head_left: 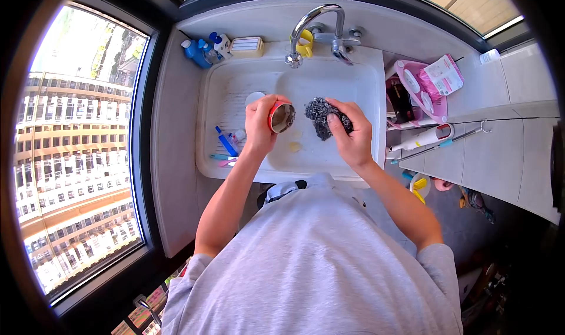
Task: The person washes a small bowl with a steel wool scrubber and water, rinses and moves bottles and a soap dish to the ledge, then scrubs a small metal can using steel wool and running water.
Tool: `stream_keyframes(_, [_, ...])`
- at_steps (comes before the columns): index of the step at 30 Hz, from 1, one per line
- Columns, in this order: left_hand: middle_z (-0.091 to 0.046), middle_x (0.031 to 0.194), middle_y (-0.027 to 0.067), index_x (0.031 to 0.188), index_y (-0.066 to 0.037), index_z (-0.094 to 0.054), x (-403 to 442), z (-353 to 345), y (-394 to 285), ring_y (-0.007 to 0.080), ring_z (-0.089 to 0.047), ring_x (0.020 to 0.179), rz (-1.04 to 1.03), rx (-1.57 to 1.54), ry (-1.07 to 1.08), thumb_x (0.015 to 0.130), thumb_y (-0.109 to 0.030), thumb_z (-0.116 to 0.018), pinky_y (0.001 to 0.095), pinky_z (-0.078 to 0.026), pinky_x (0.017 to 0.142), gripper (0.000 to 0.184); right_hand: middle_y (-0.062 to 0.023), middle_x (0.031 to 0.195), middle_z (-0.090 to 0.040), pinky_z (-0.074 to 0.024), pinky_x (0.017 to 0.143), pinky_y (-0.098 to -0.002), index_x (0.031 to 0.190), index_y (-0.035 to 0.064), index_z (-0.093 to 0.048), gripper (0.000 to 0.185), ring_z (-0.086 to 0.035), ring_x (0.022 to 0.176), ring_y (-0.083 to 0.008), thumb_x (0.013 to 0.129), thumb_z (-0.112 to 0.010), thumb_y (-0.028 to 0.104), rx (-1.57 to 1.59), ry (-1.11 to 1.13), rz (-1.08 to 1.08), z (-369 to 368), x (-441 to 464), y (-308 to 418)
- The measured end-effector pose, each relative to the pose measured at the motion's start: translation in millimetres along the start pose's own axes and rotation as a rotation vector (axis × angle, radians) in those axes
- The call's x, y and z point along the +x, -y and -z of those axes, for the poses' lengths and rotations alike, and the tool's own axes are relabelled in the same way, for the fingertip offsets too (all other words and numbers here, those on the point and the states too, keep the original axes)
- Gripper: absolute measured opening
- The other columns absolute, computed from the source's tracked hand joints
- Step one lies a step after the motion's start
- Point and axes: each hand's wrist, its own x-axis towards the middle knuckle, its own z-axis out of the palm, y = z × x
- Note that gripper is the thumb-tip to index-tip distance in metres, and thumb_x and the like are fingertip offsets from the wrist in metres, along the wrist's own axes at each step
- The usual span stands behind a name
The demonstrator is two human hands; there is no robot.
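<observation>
Over the white sink [347,152], my left hand [259,122] is closed around a small red can [282,117]. The can's open mouth faces toward me, showing a dull, brownish inside. To the right, my right hand [353,132] grips a dark grey scouring pad [321,114] of curly mesh. The pad and the can are apart, with a short gap between them. Behind my left hand, a white round lid-like piece [255,97] is partly hidden. Yellowish spots [295,146] mark the basin floor below.
A chrome faucet [318,10] arches above the basin, near a yellow mug [304,43]. Blue bottles [197,54] and a soap box [246,47] line the back left. A blue brush [226,142] lies on the ribbed side. A pink basket [438,108] stands right.
</observation>
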Motion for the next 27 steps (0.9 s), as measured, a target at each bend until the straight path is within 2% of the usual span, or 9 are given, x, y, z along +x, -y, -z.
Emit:
stream_keyframes(1, [-0.062, 0.077, 0.0092, 0.083, 0.003, -0.063, -1, 2, -3, 0.0155, -0.061, 0.069, 0.02, -0.017, 0.026, 0.09, -0.024, -0.045, 0.0262, -0.05, 0.06, 0.033, -0.007, 0.085, -0.061, -0.0443, 0.073, -0.0281, 0.111, 0.0019, -0.063, 0.031, -0.056, 0.079, -0.0177, 0.08, -0.064, 0.003, 0.097, -0.05, -0.112, -3, -3, -2])
stream_keyframes(5, [-0.062, 0.08, 0.0073, 0.087, 0.001, -0.064, 0, -1, -6, 0.0124, -0.06, 0.068, 0.008, -0.141, 0.085, 0.092, -0.025, -0.047, 0.0248, -0.049, 0.056, 0.031, -0.0072, 0.089, -0.062, -0.0443, 0.076, -0.027, 0.111, 0.0018, -0.063, 0.03, -0.057, 0.081, -0.0183, 0.081, -0.063, 0.003, 0.122, -0.095, -0.133, -12, -4, 4])
stream_keyframes(7, [-0.062, 0.084, 0.0088, 0.093, 0.0, -0.061, 3, 3, -6, 0.0149, -0.061, 0.073, 0.062, -0.156, 0.111, 0.092, -0.027, -0.043, 0.0269, -0.049, 0.062, 0.033, -0.0091, 0.092, -0.062, -0.0447, 0.079, -0.0269, 0.11, 0.0015, -0.063, 0.031, -0.057, 0.085, -0.0202, 0.079, -0.061, 0.0, 0.029, -0.079, 0.04, -12, 1, 13])
stream_keyframes(11, [-0.063, 0.092, 0.0109, 0.103, -0.004, -0.057, 5, 7, -7, 0.0179, -0.061, 0.083, 0.104, -0.209, 0.173, 0.094, -0.034, -0.038, 0.0288, -0.048, 0.07, 0.037, -0.0107, 0.094, -0.061, -0.045, 0.079, -0.0275, 0.111, 0.0015, -0.062, 0.036, -0.057, 0.087, -0.0209, 0.076, -0.057, -0.004, -0.083, -0.095, 0.119, -12, 6, 35])
stream_keyframes(14, [-0.062, 0.097, 0.0112, 0.106, -0.007, -0.056, -4, -3, -18, 0.0181, -0.06, 0.088, 0.082, -0.271, 0.167, 0.093, -0.036, -0.038, 0.0278, -0.047, 0.069, 0.037, -0.0109, 0.097, -0.059, -0.0454, 0.079, -0.0282, 0.109, 0.0024, -0.065, 0.038, -0.056, 0.089, -0.0206, 0.073, -0.055, -0.005, -0.086, -0.123, 0.062, -16, 5, 37])
stream_keyframes(18, [-0.061, 0.102, 0.0118, 0.111, -0.008, -0.053, -14, -11, -22, 0.0185, -0.059, 0.094, 0.072, -0.314, 0.167, 0.093, -0.035, -0.037, 0.0289, -0.048, 0.071, 0.036, -0.01, 0.099, -0.055, -0.046, 0.079, -0.029, 0.101, 0.0041, -0.069, 0.031, -0.055, 0.09, -0.0195, 0.074, -0.056, 0.0, -0.028, -0.082, -0.201, -19, 4, 32])
stream_keyframes(20, [-0.059, 0.109, 0.0123, 0.113, -0.006, -0.051, -18, -15, -22, 0.0191, -0.057, 0.098, 0.025, -0.288, 0.131, 0.093, -0.033, -0.037, 0.031, -0.048, 0.078, 0.036, -0.0097, 0.099, -0.054, -0.0461, 0.079, -0.0291, 0.098, 0.005, -0.07, 0.028, -0.055, 0.09, -0.019, 0.074, -0.057, 0.002, 0.011, -0.055, -0.23, -20, 8, 39])
stream_keyframes(23, [-0.056, 0.114, 0.0123, 0.115, -0.004, -0.05, -21, -18, -22, 0.0198, -0.055, 0.103, -0.007, -0.296, 0.128, 0.093, -0.032, -0.038, 0.0324, -0.045, 0.089, 0.038, -0.0085, 0.097, -0.055, -0.0456, 0.078, -0.0293, 0.095, 0.0071, -0.071, 0.022, -0.055, 0.089, -0.0187, 0.075, -0.064, 0.006, 0.051, -0.029, -0.269, -24, 18, 50])
stream_keyframes(27, [-0.055, 0.115, 0.011, 0.117, -0.001, -0.049, -26, -18, -20, 0.0187, -0.054, 0.107, -0.012, -0.283, 0.167, 0.094, -0.028, -0.039, 0.0318, -0.041, 0.095, 0.036, -0.0072, 0.092, -0.057, -0.0475, 0.073, -0.03, 0.087, 0.008, -0.071, 0.018, -0.058, 0.083, -0.0195, 0.071, -0.076, 0.015, -0.208, -0.032, -0.185, -33, 31, 57])
